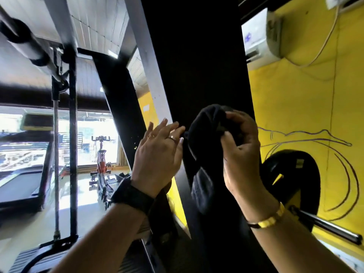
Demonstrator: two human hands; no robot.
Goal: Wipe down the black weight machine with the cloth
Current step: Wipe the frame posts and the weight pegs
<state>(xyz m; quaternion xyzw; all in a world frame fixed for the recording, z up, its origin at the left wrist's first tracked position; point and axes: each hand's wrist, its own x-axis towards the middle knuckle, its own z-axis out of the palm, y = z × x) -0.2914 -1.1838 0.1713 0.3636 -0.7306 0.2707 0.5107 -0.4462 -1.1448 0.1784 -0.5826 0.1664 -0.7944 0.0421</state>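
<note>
The right hand (241,154) has its fingers curled round the bunched top of a black fabric cloth (204,138), holding it against the black metal upright of the weight machine (197,56). The rest of the cloth hangs below the grip. The left hand (157,154), fingers nearly straight, touches the cloth's edge with its fingertips, just beside the right hand. To the right of the right hand, a round black weight plate (303,184) sits on a chrome bar (331,227) before a yellow wall (295,95). Well beyond the left hand stands a red exercise bike (101,156).
</note>
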